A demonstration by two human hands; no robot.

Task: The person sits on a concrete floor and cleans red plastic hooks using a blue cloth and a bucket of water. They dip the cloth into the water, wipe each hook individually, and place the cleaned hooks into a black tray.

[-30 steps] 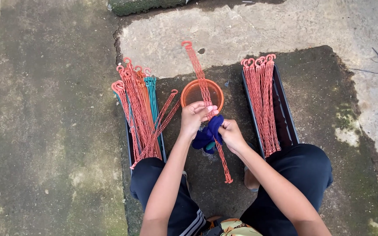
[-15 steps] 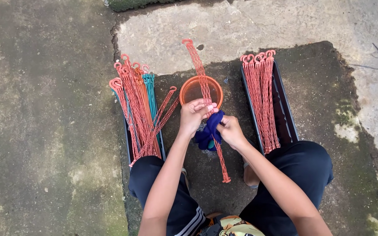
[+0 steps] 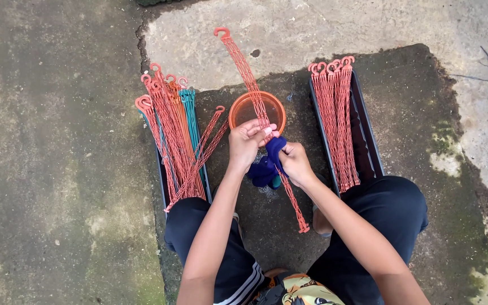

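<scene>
From the head view, looking down, we see our left hand (image 3: 248, 146) clenched around a long red plastic hanger strip (image 3: 261, 121), pinching it just at the near rim of the orange bowl (image 3: 238, 113). Our right hand (image 3: 296, 164) is closed on a dark blue cloth (image 3: 266, 166), pressing it against the same strip just below the left hand. The strip runs slantwise from its hooked end on the pale concrete beyond the bowl, across the bowl's mouth, through both hands, and down to its free end on the damp ground (image 3: 266, 226) between our knees.

We judge the strip to be light, thin and springy: it bends but holds its line, and the open lattice looks as if it could snap if folded hard. Wet, it may be slippery, so a firm pinch on the flat sides near the cloth seems the best hold. The cloth looks soft and limp, bunching easily.

At the left edge of the damp patch a dark tray (image 3: 165, 186) carries a bundle of red and teal strips (image 3: 173, 130). At the right edge another dark tray (image 3: 368, 141) carries a neater bundle of red strips (image 3: 337, 124).
</scene>
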